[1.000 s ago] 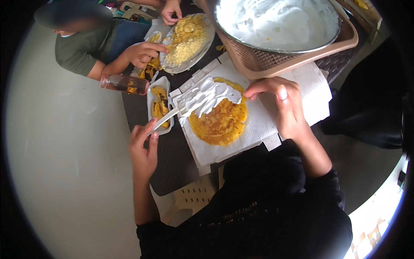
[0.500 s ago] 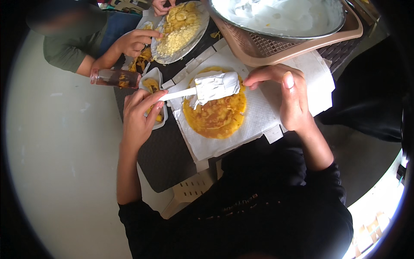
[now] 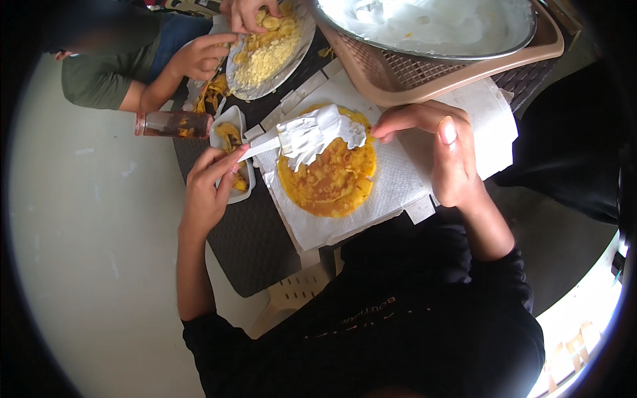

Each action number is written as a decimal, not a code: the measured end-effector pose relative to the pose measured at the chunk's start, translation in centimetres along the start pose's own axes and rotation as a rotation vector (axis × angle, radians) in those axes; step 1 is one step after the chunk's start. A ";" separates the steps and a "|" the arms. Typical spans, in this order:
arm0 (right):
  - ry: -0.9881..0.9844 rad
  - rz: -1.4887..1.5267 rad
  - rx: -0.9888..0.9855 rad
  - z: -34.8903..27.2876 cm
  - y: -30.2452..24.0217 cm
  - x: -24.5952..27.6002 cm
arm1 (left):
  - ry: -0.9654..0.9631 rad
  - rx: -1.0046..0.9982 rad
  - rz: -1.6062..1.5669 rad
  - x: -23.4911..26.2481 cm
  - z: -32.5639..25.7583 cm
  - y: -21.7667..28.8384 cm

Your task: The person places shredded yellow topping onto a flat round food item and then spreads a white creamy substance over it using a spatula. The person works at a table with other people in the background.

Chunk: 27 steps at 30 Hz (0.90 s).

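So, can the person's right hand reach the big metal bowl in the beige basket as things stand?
Probably yes. The right hand rests at the flatbread's edge, just below the beige basket holding the metal bowl. Nothing lies between them, though the basket's rim must be cleared.

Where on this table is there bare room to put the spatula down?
Bare dark table lies in front of the left hand, beside the paper towel. The towel right of the flatbread is bare up to the right hand. The far side is crowded: small dish, jar, plate, basket.
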State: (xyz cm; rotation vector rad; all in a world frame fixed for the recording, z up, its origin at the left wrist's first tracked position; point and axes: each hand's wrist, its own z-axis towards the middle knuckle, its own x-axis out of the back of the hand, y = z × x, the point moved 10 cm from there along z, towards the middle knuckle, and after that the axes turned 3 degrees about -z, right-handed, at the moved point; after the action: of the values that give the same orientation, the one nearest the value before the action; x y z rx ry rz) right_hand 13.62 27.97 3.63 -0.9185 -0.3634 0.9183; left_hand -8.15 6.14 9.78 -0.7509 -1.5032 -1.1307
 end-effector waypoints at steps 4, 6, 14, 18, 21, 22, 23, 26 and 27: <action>-0.009 -0.016 0.018 0.0 -0.2 0.1 | 0.025 0.068 0.019 0.0 -1.8 -1.4; -0.017 -0.016 0.023 -0.1 -0.2 0.0 | 0.037 0.121 0.016 0.2 -3.5 -2.5; -0.010 0.016 0.025 -0.1 -0.1 0.0 | 0.117 0.149 -0.010 2.5 -5.3 -2.0; -0.013 -0.009 0.036 0.0 -0.1 0.1 | 0.078 0.051 -0.024 1.1 -0.9 0.2; -0.012 -0.011 0.019 -0.1 0.0 0.0 | 0.053 0.014 -0.023 0.3 0.1 0.3; -0.012 -0.012 0.022 -0.1 -0.1 0.0 | 0.050 0.013 -0.007 0.2 -0.1 -0.1; -0.012 -0.013 0.026 0.0 -0.2 0.0 | 0.047 0.013 0.010 0.1 -0.3 -0.6; -0.008 0.007 0.031 0.0 -0.1 -0.1 | 0.064 0.089 0.024 0.4 -2.9 -2.5; -0.011 0.020 0.031 0.0 -0.2 -0.1 | 0.057 0.142 0.037 0.6 -4.3 -2.9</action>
State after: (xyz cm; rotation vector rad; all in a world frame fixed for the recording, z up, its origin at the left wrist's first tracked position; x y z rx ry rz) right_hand 13.68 27.88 3.78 -0.8903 -0.3487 0.9450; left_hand -9.31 1.08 9.58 -0.6418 -1.4984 -0.9986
